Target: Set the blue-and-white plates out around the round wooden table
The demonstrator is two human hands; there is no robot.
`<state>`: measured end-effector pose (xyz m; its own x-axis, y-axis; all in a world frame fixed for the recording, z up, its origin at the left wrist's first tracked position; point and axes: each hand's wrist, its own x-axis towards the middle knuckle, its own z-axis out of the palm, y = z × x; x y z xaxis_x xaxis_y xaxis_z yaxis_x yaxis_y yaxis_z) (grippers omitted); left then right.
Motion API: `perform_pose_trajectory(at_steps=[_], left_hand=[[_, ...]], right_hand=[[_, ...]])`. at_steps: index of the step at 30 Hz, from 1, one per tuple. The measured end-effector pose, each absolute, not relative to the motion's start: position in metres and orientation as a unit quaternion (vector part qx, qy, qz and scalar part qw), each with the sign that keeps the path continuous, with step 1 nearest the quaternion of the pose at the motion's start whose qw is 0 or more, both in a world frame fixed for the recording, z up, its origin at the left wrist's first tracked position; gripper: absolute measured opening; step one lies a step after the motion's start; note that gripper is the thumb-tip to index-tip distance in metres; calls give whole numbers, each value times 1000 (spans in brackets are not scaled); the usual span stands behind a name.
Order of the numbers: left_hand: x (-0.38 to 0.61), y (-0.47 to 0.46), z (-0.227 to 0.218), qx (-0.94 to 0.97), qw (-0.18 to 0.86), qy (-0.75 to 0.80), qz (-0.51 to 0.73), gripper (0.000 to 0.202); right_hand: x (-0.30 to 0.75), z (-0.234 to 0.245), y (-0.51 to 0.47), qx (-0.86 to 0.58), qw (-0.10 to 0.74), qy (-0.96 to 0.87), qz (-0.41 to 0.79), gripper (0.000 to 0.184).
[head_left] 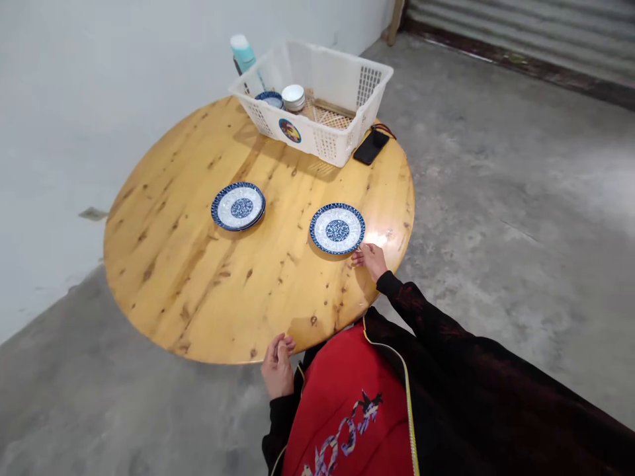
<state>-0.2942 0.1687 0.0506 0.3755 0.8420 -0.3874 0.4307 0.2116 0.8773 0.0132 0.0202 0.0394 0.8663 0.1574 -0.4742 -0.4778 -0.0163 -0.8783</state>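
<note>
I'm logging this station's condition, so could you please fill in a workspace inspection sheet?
Surface: round wooden table, glossy, darkly streaked.
Things at hand: right plate; stacked plates to its left.
Clutter: white basket holding bowls and blue-rimmed dishware; phone beside it; turquoise bottle behind.
Hands: right hand at right plate's rim, grip unclear; left hand at table edge, loosely curled.
Cables: dark cord near phone, type unclear.
Surroundings: concrete floor, pale wall, corrugated shutter.

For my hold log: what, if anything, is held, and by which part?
The right hand holds a blue-rimmed plate by its near right edge; the left hand holds nothing visible.
</note>
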Motion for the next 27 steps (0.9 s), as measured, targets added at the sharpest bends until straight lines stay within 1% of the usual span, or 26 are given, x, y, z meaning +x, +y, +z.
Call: perform_pose_trajectory(at_steps=[3,8,14,18,22,27], left_hand=[[-301,207,51,616,581,505,168,43],[-318,261,42,628,596,479,146,44],[-310,301,34,649,622,427,99,41],[-285,309,38,660,633,394,92,39],[-275,303,41,666,622,399,104,38],[-283,276,39,661,603,438,88,41]], right_hand=[[-10,43,33,-667,698,148,215,18],[-46,43,64,-668,696,186,186,11],[-74,49,68,-679,677,233,161,9],[-68,56,57,-687,664,248,157,9],[-55,55,47,-685,672,240,147,10],[-61,47,41,-678,681,201,192,8]])
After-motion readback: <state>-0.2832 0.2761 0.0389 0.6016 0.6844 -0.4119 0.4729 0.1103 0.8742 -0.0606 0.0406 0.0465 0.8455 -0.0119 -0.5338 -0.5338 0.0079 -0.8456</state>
